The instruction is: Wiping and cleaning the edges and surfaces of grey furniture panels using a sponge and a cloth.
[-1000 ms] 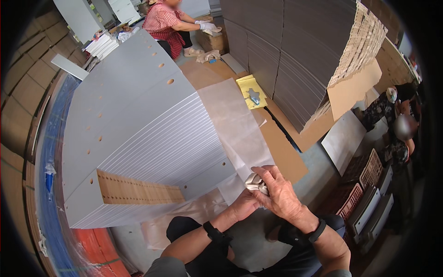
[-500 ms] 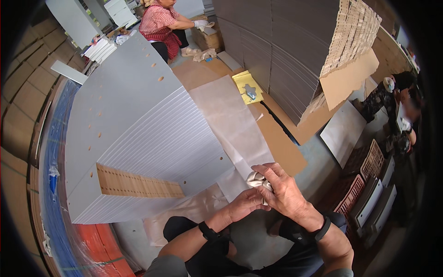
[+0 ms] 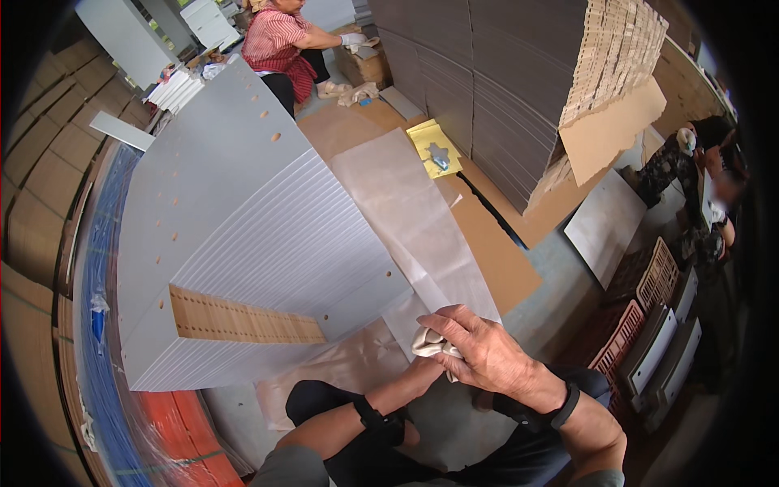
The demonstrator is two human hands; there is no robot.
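Note:
A crumpled off-white cloth [image 3: 428, 342] is bunched in my right hand [image 3: 484, 349], pinched between the thumb and fingers. Close below it, my left hand [image 3: 412, 380] reaches in toward the cloth, its fingers hidden behind the right hand. To the left of both hands stands a tall stack of grey panels [image 3: 284, 227] with drilled holes and pale edges. Its top board shows a row of wood-coloured holes, and a wood-coloured band runs along the near end. Neither hand touches the stack.
Pale sheeting [image 3: 398, 195] and brown cardboard [image 3: 495, 268] cover the floor ahead. Beyond stands a dark grey panel stack [image 3: 487, 97], with a yellow sheet [image 3: 430, 138] beside it. Crates [image 3: 621, 333] are at right. One person [image 3: 284, 45] crouches far off; another [image 3: 690, 178] works at right.
My right hand has moved left and slightly down with the cloth, now covering the left hand's fingers, which showed before. The panel stacks have stayed in place.

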